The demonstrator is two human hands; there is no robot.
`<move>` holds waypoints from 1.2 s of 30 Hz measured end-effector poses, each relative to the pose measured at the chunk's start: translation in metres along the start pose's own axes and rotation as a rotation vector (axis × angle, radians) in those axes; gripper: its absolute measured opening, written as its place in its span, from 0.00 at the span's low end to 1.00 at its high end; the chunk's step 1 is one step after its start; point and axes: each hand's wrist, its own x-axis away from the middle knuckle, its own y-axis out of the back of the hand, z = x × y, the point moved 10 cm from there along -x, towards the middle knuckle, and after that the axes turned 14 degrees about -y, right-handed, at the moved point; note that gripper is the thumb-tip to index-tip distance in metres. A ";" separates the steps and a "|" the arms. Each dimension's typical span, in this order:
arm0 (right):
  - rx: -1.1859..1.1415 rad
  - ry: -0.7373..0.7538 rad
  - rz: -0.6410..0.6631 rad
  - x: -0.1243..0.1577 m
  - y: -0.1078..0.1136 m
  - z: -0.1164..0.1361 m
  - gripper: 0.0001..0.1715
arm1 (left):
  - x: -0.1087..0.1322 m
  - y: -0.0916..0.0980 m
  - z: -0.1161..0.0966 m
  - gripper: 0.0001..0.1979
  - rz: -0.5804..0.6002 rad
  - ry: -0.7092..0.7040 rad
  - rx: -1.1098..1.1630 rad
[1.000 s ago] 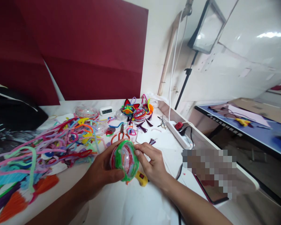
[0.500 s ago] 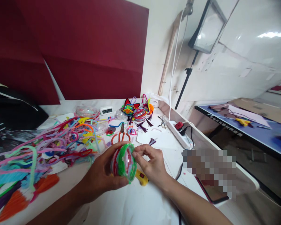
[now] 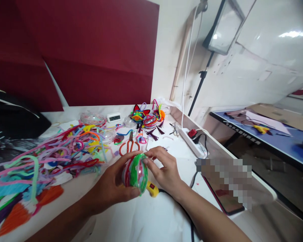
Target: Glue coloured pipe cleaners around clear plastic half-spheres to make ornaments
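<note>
Left hand (image 3: 113, 181) clamped round the clear ball (image 3: 138, 171), lower centre of the frame, thumb under, fingers over the top! Green, red and pale fuzzy bands run across it. And the right hand (image 3: 165, 168): thumb and forefinger close together, tips at the ball's upper-right edge; whether they pinch anything, I can't tell. Containers now: a clear round shell (image 3: 93, 118), left of centre, shows reddish strands, inside or outside unclear. The count: one pair of red-handled pliers (image 3: 130, 143), one yellow tool (image 3: 153, 190), one white digital display (image 3: 113, 117), and two plugs, red (image 3: 192, 133) and black (image 3: 198, 139), in one power strip (image 3: 190, 143).
</note>
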 end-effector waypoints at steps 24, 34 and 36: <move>-0.523 -0.878 0.311 0.020 -0.045 -0.067 0.13 | 0.004 0.005 -0.033 0.38 -0.052 -0.241 -0.374; -0.549 -0.865 0.276 0.027 -0.053 -0.074 0.11 | 0.011 0.004 -0.036 0.36 -0.063 -0.325 -0.575; -0.577 -0.851 0.285 0.027 -0.055 -0.073 0.14 | 0.011 0.003 -0.038 0.36 -0.053 -0.353 -0.594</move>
